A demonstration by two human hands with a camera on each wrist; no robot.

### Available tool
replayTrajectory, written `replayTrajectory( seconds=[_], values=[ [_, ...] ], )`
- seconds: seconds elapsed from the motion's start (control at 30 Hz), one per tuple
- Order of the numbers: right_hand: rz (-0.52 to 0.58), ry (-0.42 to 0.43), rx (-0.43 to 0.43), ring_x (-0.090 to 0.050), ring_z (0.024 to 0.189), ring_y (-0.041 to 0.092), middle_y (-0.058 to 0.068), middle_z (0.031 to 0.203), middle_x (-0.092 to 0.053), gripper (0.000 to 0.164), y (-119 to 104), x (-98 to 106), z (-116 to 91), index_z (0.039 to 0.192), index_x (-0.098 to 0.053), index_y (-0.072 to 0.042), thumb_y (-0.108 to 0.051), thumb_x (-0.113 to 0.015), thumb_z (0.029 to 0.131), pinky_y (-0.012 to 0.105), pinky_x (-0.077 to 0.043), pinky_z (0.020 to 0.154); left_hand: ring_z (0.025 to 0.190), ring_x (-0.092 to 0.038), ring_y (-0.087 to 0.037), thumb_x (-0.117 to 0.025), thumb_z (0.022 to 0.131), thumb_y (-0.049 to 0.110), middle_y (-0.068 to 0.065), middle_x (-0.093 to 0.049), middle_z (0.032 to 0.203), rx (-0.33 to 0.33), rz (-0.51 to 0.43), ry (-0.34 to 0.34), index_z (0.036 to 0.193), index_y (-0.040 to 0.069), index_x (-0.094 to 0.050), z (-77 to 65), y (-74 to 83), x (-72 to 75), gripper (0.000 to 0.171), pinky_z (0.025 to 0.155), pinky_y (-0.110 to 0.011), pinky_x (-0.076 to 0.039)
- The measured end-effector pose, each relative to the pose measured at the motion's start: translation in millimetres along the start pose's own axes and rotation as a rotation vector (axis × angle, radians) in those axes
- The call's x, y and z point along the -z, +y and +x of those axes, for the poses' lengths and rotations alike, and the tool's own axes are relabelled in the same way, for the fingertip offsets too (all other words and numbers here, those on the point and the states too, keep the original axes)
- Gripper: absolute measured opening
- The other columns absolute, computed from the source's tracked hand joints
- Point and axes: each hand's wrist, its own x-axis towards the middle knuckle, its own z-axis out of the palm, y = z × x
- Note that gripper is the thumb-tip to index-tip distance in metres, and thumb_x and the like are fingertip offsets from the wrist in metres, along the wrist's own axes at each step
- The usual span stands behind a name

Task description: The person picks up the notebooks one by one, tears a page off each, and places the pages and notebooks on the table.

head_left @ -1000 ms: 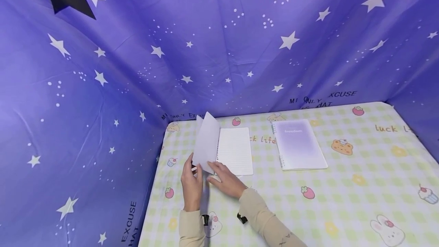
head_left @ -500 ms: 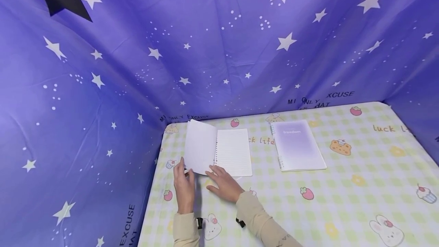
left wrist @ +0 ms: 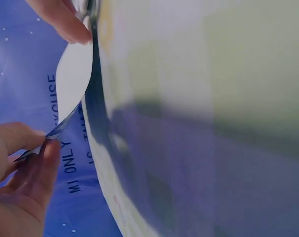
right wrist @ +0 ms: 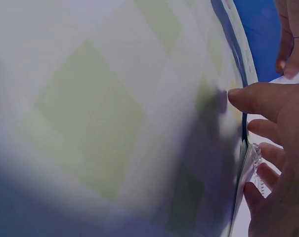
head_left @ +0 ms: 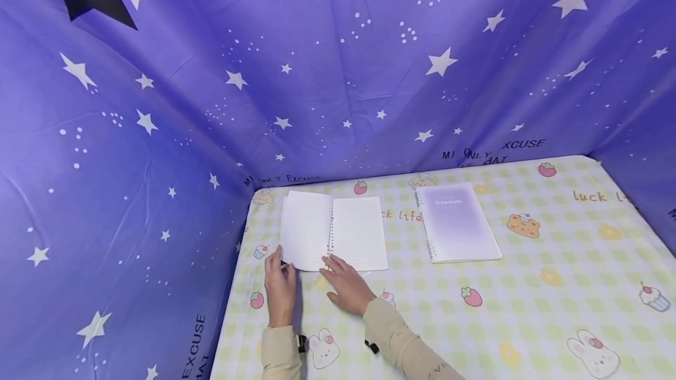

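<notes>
An opened notebook (head_left: 359, 233) with lined white pages and a ring-bound middle lies at the left of the table. My left hand (head_left: 279, 289) pinches the lower left corner of its left-side leaves between thumb and fingers; in the left wrist view those leaves (left wrist: 76, 74) bow upward off the cloth. My right hand (head_left: 348, 286) has its fingers spread, the tips touching the lower end of the binding. In the right wrist view, its thumb stands apart from the fingers, near the clear rings (right wrist: 258, 157). The faces of the leaves are hidden from the wrist views.
A closed purple-white spiral notebook (head_left: 459, 224) marked "freedom" lies to the right. Beneath both is a green-checked cloth (head_left: 449, 333) with cartoon prints. Blue star-printed curtains (head_left: 317, 75) enclose the table at the back and sides.
The raised leaves have swung leftward and down, nearly flat, uncovering the left page. My left hand moved left and down with them, while my right hand stayed by the binding.
</notes>
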Motion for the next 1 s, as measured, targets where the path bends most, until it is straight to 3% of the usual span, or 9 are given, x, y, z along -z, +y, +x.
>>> replayTrajectory(
  seconds=[0.23, 0.47, 0.8, 1.0],
  values=[
    [-0.001, 0.003, -0.001, -0.026, 0.135, 0.028, 0.010, 0.144, -0.035, 0.053, 0, -3, 0, 0.128, -0.053, -0.006, -0.025, -0.067, 0.080, 0.040, -0.028, 0.108, 0.108, -0.053, -0.032, -0.065, 0.084, 0.007, -0.016, -0.044, 0.125, 0.093, 0.092, -0.087, 0.137, 0.000, -0.038, 0.5, -4.7, 0.2, 0.061, 0.088, -0.044, -0.046],
    [-0.038, -0.017, -0.017, -0.025, 0.135, 0.028, 0.011, 0.145, -0.035, 0.053, -3, -1, -2, 0.128, -0.053, -0.006, -0.027, -0.067, 0.081, 0.040, -0.026, 0.109, 0.119, -0.043, -0.037, -0.065, 0.084, 0.013, -0.024, -0.041, 0.129, 0.137, 0.138, -0.136, 0.138, -0.006, -0.033, 1.5, -3.8, 0.7, 0.065, 0.096, -0.047, -0.040],
    [-0.015, -0.031, 0.005, -0.025, 0.135, 0.028, 0.011, 0.145, -0.033, 0.051, -2, 6, -3, 0.131, -0.051, -0.006, -0.026, -0.063, 0.085, 0.039, -0.024, 0.110, 0.127, -0.030, -0.041, -0.066, 0.083, 0.014, -0.028, -0.030, 0.139, 0.120, 0.150, -0.161, 0.138, -0.009, -0.031, 4.4, 0.5, 1.0, 0.069, 0.103, -0.050, -0.031],
    [0.018, -0.030, 0.035, -0.027, 0.134, 0.027, 0.011, 0.145, -0.034, 0.050, 11, 18, -3, 0.133, -0.048, -0.005, -0.022, -0.060, 0.087, 0.039, -0.025, 0.109, 0.128, -0.027, -0.043, -0.069, 0.081, 0.014, -0.030, -0.029, 0.139, 0.070, 0.165, -0.147, 0.135, -0.011, -0.036, 3.1, 4.6, -3.7, 0.068, 0.105, -0.053, -0.023]
  ],
)
